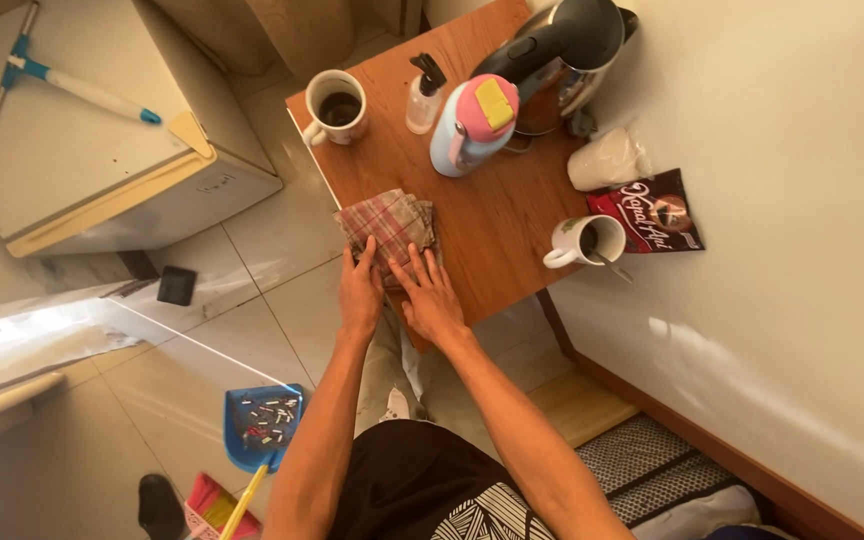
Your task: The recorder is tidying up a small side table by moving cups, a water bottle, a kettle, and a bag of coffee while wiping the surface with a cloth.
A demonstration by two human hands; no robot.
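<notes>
both hands flat on folded plaid cloth (pixel 388 230) at near edge of wooden surface (pixel 497 215). left hand (pixel 360 293) and right hand (pixel 430 298) fingers spread, pressing. best to press evenly, keep folds aligned.

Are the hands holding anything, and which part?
Nothing is gripped. Both the left hand and right hand lie flat on the near edge of the folded plaid cloth.

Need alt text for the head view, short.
Seen from above, both hands, left and right, press flat on a folded plaid cloth at the edge of a small wooden table. Two mugs, a pink-lidded bottle and a kettle stand behind it.
</notes>
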